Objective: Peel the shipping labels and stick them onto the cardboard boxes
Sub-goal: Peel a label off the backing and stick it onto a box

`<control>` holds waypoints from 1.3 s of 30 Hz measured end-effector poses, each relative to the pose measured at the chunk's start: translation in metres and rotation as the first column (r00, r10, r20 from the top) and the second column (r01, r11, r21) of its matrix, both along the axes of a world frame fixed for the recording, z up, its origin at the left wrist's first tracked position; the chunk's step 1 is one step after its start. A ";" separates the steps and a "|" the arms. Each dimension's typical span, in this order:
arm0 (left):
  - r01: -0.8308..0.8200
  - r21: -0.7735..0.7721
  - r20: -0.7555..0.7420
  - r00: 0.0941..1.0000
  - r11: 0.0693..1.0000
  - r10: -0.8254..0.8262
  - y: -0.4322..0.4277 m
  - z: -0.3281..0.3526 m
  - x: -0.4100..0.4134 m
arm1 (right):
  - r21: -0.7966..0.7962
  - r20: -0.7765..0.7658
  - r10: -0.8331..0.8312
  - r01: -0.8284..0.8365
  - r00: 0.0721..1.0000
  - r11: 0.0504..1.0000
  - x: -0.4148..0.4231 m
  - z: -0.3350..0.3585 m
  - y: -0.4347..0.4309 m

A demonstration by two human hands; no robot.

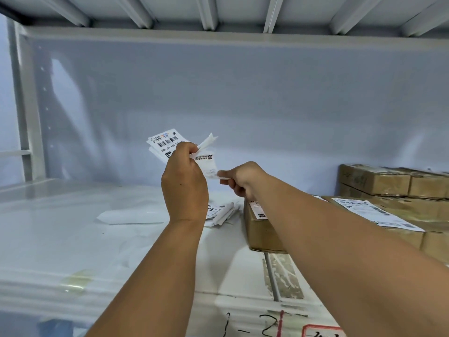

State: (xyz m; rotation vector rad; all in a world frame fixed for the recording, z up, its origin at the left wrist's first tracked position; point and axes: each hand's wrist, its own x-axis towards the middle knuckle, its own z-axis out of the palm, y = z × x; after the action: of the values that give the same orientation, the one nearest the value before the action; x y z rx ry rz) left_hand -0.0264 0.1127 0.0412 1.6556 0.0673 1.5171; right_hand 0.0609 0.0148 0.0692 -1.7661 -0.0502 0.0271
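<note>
My left hand [184,181] is raised above the shelf and grips a small stack of white shipping labels [165,142] with barcodes. One label [206,164] bends away from the stack, and my right hand [243,178] pinches its lower end between thumb and finger. A loose curl of backing paper [206,142] sticks up beside my left fingers. Brown cardboard boxes [262,229] stand at the right of the shelf. One of them carries a stuck label [376,212] on its top.
A white shelf surface [73,227] lies below my hands, with a flat white backing sheet [131,216] and a pile of peeled paper strips [222,212] on it. More boxes [388,181] are stacked at the back right. A metal upright [26,105] stands at the left.
</note>
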 end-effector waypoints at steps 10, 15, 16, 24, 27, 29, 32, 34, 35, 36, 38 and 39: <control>-0.032 -0.062 0.005 0.999 0.998 0.032 0.005 -0.001 0.005 | 0.477 -0.159 0.082 0.004 0.984 0.879 -0.013 0.018 -0.023; -0.026 -0.130 0.058 0.998 0.991 0.034 0.007 0.001 0.001 | 0.564 -0.216 0.053 0.080 0.975 0.822 -0.015 0.021 -0.032; -0.009 -0.148 0.071 0.997 0.989 0.020 0.007 0.001 0.001 | 0.577 -0.222 0.035 0.103 0.975 0.810 -0.016 0.021 -0.034; 0.076 -0.448 0.131 0.991 0.891 -0.019 0.014 0.006 -0.001 | 0.572 -0.173 -0.222 0.281 0.960 0.770 -0.022 0.032 -0.051; 0.049 -0.350 0.100 0.995 0.935 -0.015 0.012 0.005 -0.001 | 0.579 -0.130 -0.182 0.223 0.975 0.784 -0.025 0.036 -0.057; 0.030 -0.217 0.056 0.998 0.976 -0.019 0.008 0.003 0.001 | 0.584 -0.084 -0.197 0.208 0.977 0.785 -0.029 0.037 -0.059; 0.082 -0.004 -0.070 0.994 0.997 -0.082 0.000 -0.001 0.003 | 0.600 -0.034 -0.197 0.178 0.980 0.780 -0.038 0.039 -0.063; 0.104 0.105 -0.162 0.983 0.989 -0.086 -0.004 -0.004 0.004 | 0.604 0.003 -0.212 0.167 0.977 0.779 -0.042 0.041 -0.066; 0.098 0.153 -0.184 0.981 0.983 -0.069 -0.005 -0.006 0.004 | 0.603 0.020 -0.223 0.166 0.975 0.781 -0.044 0.042 -0.067; 0.088 0.200 -0.190 0.980 0.976 -0.049 -0.006 -0.007 0.004 | 0.600 0.035 -0.231 0.164 0.972 0.783 -0.045 0.041 -0.069; 0.081 0.264 -0.195 0.980 0.961 -0.029 -0.008 -0.009 0.004 | 0.591 0.064 -0.231 0.149 0.971 0.793 -0.047 0.040 -0.071; 0.084 0.285 -0.203 0.979 0.955 -0.026 -0.009 -0.009 0.003 | 0.585 0.077 -0.220 0.134 0.973 0.800 -0.048 0.039 -0.071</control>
State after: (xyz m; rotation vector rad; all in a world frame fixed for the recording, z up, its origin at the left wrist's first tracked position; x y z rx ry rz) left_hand -0.0231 0.1041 0.0320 2.0239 -0.1013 1.3657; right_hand 0.0124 -0.0567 0.1079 -1.1485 0.0063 -0.2318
